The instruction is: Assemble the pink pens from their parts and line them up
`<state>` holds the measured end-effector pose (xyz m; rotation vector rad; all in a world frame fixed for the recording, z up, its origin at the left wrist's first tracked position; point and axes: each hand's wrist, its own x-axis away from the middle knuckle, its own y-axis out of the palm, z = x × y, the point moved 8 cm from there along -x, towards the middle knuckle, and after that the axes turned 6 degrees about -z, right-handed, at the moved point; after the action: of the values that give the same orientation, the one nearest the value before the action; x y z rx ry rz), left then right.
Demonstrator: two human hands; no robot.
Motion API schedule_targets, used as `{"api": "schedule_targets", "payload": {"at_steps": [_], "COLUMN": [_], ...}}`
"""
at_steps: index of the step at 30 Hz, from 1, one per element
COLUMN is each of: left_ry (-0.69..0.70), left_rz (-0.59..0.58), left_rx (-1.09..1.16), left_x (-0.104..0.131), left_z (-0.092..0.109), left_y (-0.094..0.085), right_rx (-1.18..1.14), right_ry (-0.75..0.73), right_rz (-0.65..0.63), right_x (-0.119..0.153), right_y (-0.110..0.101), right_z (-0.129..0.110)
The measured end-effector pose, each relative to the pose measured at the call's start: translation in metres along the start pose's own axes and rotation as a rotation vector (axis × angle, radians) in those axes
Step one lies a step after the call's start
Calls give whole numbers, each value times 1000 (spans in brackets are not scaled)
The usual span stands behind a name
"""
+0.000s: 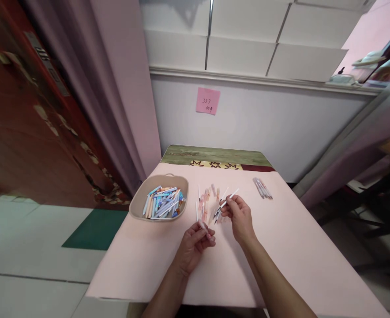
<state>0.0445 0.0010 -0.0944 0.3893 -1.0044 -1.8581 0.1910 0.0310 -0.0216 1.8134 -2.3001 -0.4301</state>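
Pens right of the bin, you're mid-pick imo: left fingers pinch a pinkish one, right fingers a white one; next move needs light pressure.

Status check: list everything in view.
Rounded plastic basket: one, beige, table's left
Slim pens: many, mostly blue, inside basket
Loose slim pens: several, pinkish and white, mid-table
Slim pen bundle: one, greyish, table's right
Covered table: one, pale pink, centre
Square paper note: one, pink, wall
Rectangular panels: several, white, above note
Fabric curtains: count unclear, purplish, both sides
Wooden door: one, reddish, left
Flat mat: one, dark green, left floor
Blurred items: count unclear, mixed, upper right
Left hand: one, bare, holding pinkish piece, over table
Right hand: one, bare, holding white stick, over table
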Motion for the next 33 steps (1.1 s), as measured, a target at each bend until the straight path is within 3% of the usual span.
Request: {"api": "schedule_targets", "payload": {"at_steps": [8, 17, 22, 27, 33], "left_ry": [132, 125, 116, 98, 84], "left_rz": [69, 75, 85, 59, 33], "left_rx": [105, 81, 112, 108, 24], "left_x": [-2, 2, 2, 1, 2], "left_z": [7, 7, 6, 5, 5], "left_y": [-13, -17, -20, -20, -13], "right_rx": [68, 126, 168, -76, -61], "right_ry": [-83, -109, -45, 44, 47], "right_rz": [73, 17, 51, 84, 8], "right_x": [30, 32, 22, 13, 20], "right_y": [-16, 2, -16, -35, -13], "right_z": [1, 7, 4, 3, -1]}}
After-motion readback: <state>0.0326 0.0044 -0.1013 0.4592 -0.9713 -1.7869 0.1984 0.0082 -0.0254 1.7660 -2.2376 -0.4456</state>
